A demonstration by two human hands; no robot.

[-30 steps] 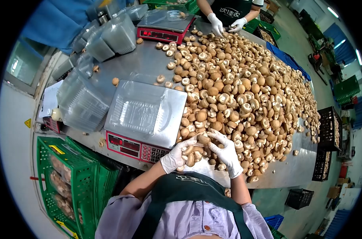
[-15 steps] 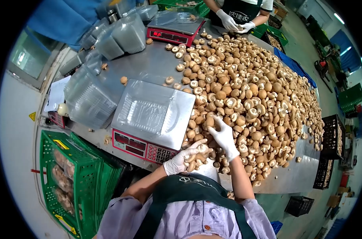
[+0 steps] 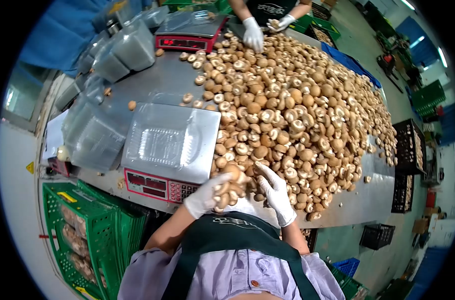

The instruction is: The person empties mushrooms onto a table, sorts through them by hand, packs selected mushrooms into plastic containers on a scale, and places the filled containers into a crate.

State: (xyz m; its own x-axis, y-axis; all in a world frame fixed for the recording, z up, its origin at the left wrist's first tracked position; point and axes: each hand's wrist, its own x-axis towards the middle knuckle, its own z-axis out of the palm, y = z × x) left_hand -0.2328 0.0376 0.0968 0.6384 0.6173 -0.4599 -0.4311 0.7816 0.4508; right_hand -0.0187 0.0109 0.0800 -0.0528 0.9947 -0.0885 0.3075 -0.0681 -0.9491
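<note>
The white-gloved left hand (image 3: 200, 201) is closed around a cluster of brown-capped mushrooms (image 3: 227, 192), just beside the silver, red-fronted scale (image 3: 205, 137). The white-gloved right hand (image 3: 275, 194), right of the scale, is part-open; fingertip contact cannot be confirmed. Right of the scale, a brown mushroom heap (image 3: 297, 120) covers much of the shiny steel table (image 3: 155, 82); well right lies greenish floor (image 3: 337, 241).
</note>
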